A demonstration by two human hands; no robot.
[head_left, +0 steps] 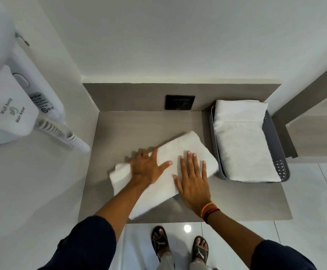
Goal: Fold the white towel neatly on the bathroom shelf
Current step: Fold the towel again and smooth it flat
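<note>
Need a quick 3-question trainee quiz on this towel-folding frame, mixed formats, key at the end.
1. True or false: both hands lie flat on the white towel.
2. Where are the other folded towels? A) in the grey basket B) under the hair dryer C) on the floor
3. Fill in: the wall socket sits behind the ____.

Key
1. True: left hand and right hand both press on it, fingers spread.
2. A
3. shelf

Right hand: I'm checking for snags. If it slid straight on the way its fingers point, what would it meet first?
Probably only more of the white towel beneath the right hand; the wall socket lies beyond.
</note>
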